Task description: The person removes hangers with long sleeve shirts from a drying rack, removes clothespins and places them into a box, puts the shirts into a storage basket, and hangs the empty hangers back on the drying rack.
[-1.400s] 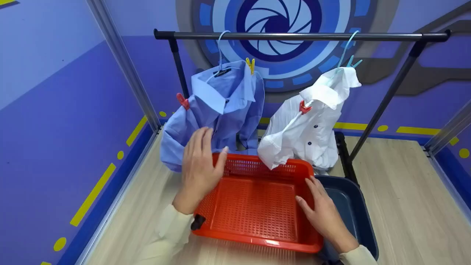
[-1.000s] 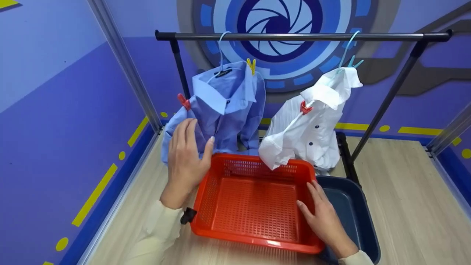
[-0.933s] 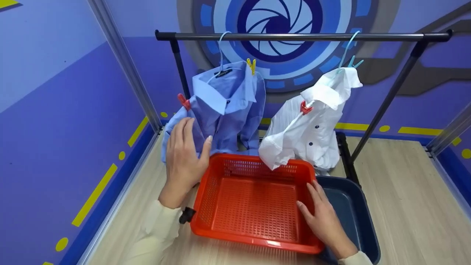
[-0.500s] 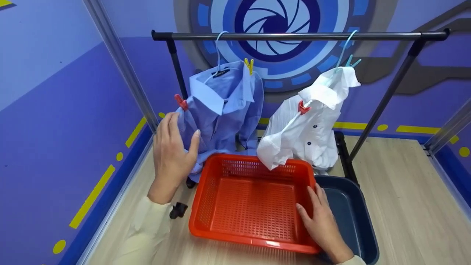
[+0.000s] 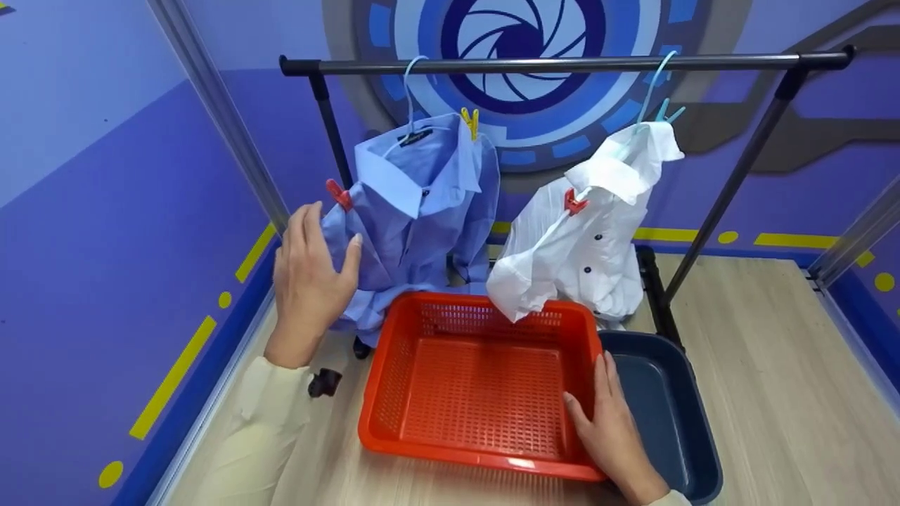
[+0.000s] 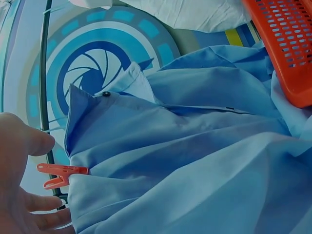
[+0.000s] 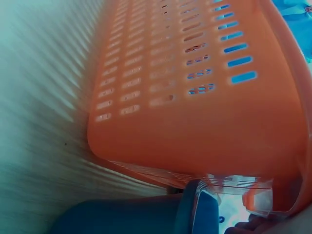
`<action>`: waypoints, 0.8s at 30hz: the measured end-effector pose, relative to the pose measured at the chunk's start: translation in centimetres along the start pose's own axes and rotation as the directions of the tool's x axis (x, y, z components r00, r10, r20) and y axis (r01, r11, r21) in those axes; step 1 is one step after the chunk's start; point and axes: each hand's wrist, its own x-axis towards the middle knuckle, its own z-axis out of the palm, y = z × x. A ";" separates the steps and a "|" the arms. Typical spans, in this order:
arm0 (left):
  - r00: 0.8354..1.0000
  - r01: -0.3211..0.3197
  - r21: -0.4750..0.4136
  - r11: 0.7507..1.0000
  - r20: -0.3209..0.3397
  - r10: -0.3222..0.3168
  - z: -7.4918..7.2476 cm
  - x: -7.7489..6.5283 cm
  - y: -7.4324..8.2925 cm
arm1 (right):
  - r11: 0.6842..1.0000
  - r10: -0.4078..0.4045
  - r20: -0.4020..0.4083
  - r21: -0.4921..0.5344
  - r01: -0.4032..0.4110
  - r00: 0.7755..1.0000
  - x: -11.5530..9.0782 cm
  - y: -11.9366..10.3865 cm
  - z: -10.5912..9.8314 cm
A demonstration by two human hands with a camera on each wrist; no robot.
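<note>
In the head view my left hand [image 5: 307, 281] is raised with its fingers spread, holding nothing. It is beside the sleeve of a blue shirt [image 5: 394, 239] that hangs from a hanger. Just above its fingers a red clothespin [image 5: 339, 195] is clipped to the shirt's shoulder; the left wrist view shows this clothespin [image 6: 61, 174] in front of the thumb and fingers, apart from them. My right hand [image 5: 615, 425] rests on the right rim of a red basket [image 5: 485, 460], fingers fairly straight, thumb on the inner side. Only a few of its fingertips show in the right wrist view.
A white shirt [image 5: 598, 232] hangs at the right of the black rack [image 5: 492, 67], its sleeve over the basket's back rim. It bears a red clothespin [image 5: 574, 202] and a teal one [image 5: 669, 112]. A dark tub [image 5: 703, 422] sits partly under the basket.
My left hand has moved left and up from over the basket's left rim to the blue shirt's shoulder. The right hand has stayed on the basket rim. The view has shifted slightly.
</note>
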 end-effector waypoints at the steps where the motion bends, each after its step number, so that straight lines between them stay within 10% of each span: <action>1: 1.000 0.003 0.003 1.000 0.009 -0.003 0.0 0.2 -0.1 | 1.000 0.001 -0.002 -0.001 -0.001 1.000 0.0 0.0 0.0; 24: 0.970 0.047 0.081 0.996 0.233 -0.065 0.3 3.6 -1.7 | 0.999 0.024 -0.018 -0.028 -0.025 1.000 0.0 0.0 0.3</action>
